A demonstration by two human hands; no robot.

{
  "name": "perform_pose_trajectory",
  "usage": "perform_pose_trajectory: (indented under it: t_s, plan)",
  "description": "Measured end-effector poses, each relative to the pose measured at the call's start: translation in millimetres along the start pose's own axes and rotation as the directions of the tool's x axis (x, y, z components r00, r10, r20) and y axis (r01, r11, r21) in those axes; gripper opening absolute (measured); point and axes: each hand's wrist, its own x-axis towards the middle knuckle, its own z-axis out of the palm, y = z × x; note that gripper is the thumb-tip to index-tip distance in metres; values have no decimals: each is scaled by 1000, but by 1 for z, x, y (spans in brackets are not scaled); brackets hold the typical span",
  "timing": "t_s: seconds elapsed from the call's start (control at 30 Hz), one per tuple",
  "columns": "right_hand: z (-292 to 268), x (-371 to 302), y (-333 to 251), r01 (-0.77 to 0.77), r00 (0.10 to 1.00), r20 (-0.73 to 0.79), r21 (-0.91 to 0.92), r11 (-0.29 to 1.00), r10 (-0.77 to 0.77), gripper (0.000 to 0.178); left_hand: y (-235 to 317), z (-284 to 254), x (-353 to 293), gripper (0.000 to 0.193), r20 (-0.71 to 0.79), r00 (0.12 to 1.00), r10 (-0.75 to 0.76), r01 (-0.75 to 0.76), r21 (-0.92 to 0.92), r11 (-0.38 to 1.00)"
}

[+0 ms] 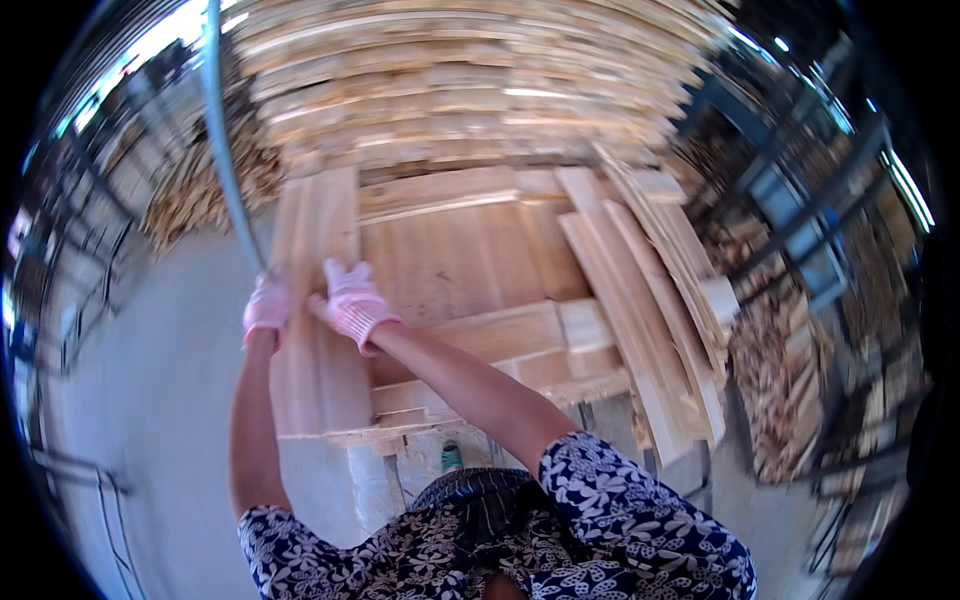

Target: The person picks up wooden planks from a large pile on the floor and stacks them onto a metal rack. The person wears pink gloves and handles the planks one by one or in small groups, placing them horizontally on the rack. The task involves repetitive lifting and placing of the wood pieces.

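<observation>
Both my hands wear pink and white knitted gloves and are at the left side of a low stack of pale wooden boards. My left hand (266, 303) is at the outer left edge of an upright row of planks (320, 385); blur hides how its fingers bend. Across from it, my right hand (353, 302) rests on the same planks near their inner edge, thumb out to the left and fingers apart. To its right lies a wide, lower layer of boards (450, 262), with a crosswise board (490, 340) nearer me.
Long loose planks (640, 330) lean along the stack's right side. Behind rises a tall layered wood pile (460, 100). A blue-grey pole (218, 130) stands at the left. Wood scraps (775, 370) heap at the right, near a blue metal frame (795, 230).
</observation>
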Motion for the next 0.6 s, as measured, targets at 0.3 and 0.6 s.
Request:
perform_pose_trajectory:
  t_s: [0.3, 0.6]
  plan:
    - [-312, -115, 208, -271, 933, -359, -728, 629, -14, 54, 212, -118, -47, 44, -175, 962, 208, -239, -174, 955]
    - [-413, -181, 345, -456, 888, -233, -356, 815, 396, 99, 537, -77, -39, 71, 335, 875, 351, -145, -511, 848]
